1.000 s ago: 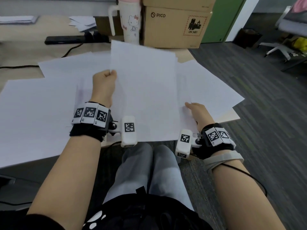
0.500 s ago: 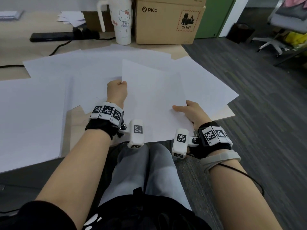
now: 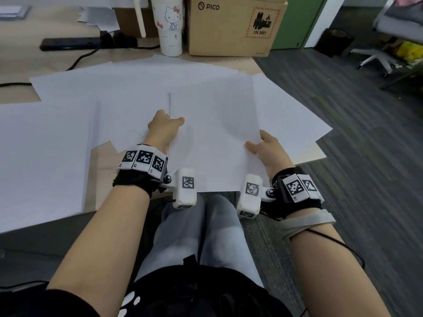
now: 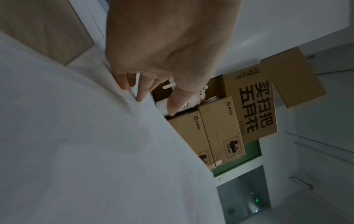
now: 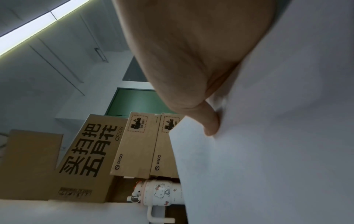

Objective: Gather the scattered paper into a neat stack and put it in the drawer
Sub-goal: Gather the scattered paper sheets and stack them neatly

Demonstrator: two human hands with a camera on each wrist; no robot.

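While loose white sheets (image 3: 57, 143) are lying spread over the left half of the desk (image 3: 98, 179), I am seeing my left hand (image 3: 163, 126) resting at the left edge of the held paper (image 3: 215, 143), which sits low over the desk's near edge and overlaps the sheets beneath it. Its fingers (image 4: 140, 92) are reaching down onto the paper's edge, loosely parted, with the thumb stretching over the top, so they are pinching the paper. Moving right, my right hand (image 3: 266, 147) is gripping the paper's right edge, thumb (image 5: 210, 122) pressing on the upper face; the remaining fingers are hidden under the sheet, so I cannot tell how they lie. More sheets (image 3: 290, 120) are fanning out past that hand toward the desk's right corner. Behind the paper, a Hello Kitty tumbler (image 3: 170, 26) is standing just beside a PICO cardboard box (image 3: 233, 26).
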